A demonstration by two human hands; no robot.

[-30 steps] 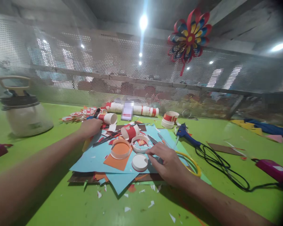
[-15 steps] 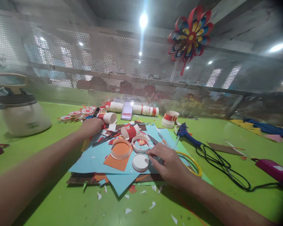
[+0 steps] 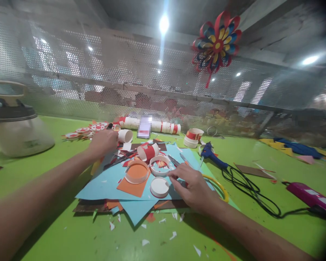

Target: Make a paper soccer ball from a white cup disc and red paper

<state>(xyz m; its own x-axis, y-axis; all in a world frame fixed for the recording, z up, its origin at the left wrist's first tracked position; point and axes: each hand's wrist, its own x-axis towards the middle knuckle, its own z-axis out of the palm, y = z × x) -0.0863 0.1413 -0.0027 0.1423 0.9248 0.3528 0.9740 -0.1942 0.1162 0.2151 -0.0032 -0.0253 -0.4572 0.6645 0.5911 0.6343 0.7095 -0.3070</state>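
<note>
Your left hand [image 3: 104,141] is curled near the far left corner of the blue sheet [image 3: 97,190], with a dark tip showing beyond the fingers; you cannot tell from here whether they grip it or merely rest by it. A white tube [image 3: 127,136] is just beside that hand. Your right hand [image 3: 194,185] is half curled over the sheet's right side, thumb and forefinger close together; whether anything is pinched between them cannot be told. Just beside their tips is the rimmed white disc [image 3: 159,187], flat near the sheet's near edge.

As for how far things have come, the long red-and-white tube [image 3: 165,127] looks made up of joined sections, lying along the worktop's [image 3: 78,235] far edge, and the patterned discs [image 3: 99,127] towards its far left corner look decorated. The pieces on the sheet look less finished: one white ring [image 3: 136,182] stands on an orange square [image 3: 138,190] whose corners stick out untrimmed, another ring [image 3: 159,174] sits beside it around red-and-white scraps, and a short red-and-white tube [image 3: 149,152] lies loose behind them. The blue glue gun [image 3: 216,159] lies on the worktop, right of the sheet, out of your hands.
</note>
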